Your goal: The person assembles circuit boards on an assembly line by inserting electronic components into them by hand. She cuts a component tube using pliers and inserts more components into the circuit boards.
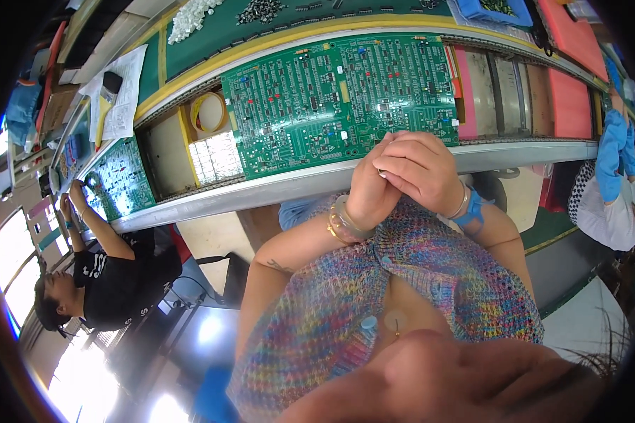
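Observation:
My left hand (368, 189) and my right hand (422, 171) are brought together above the metal rail in front of me. The right fingers fold over the left ones, and both hands are closed. Anything pinched between them is too small or too hidden to make out. Just beyond my fingertips lies a large green circuit board (402, 84), filled with rows of small parts, some red and blue. A second green circuit board (282, 106) adjoins it on the left, with similar parts. My knuckles overlap the near edge of the right board.
A silver rail (310, 175) runs along the near side. Beyond the boards are a white parts pile (190, 20), black parts (259, 10) and a blue bin (481, 14). A tape roll (195, 116) sits left. A co-worker (120, 275) handles another board (123, 176); pink foam (570, 106) lies right.

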`<state>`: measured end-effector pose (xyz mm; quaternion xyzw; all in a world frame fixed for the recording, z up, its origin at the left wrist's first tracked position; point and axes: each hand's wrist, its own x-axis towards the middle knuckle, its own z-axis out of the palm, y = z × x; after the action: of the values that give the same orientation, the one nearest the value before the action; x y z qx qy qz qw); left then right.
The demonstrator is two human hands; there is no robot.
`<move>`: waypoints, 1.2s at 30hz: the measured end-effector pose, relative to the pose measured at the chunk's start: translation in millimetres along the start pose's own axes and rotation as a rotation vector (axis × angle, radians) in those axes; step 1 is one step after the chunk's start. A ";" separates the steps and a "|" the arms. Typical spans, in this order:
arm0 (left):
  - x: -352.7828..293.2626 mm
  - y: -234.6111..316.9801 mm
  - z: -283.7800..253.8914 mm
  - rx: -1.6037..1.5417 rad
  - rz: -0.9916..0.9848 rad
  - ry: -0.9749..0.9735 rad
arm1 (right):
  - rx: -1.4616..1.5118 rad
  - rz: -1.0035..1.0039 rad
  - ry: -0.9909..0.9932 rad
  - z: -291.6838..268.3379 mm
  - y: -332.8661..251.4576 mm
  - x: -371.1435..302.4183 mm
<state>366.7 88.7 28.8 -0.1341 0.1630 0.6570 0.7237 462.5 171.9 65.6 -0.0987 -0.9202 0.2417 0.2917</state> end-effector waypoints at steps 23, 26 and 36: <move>18.8 27.5 0.1 0.513 -0.023 0.077 | 0.307 0.735 -0.067 -59.8 53.5 -51.0; 22.5 30.3 -1.2 0.547 -0.015 0.072 | 0.358 0.829 0.033 -61.1 54.7 -53.4; 29.3 34.4 -6.2 0.575 -0.052 0.074 | 0.052 0.682 0.045 -58.4 92.6 -48.2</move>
<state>334.6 116.3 11.8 0.0484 0.3654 0.5597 0.7422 539.4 258.9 37.2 -0.3987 -0.8210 0.3465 0.2166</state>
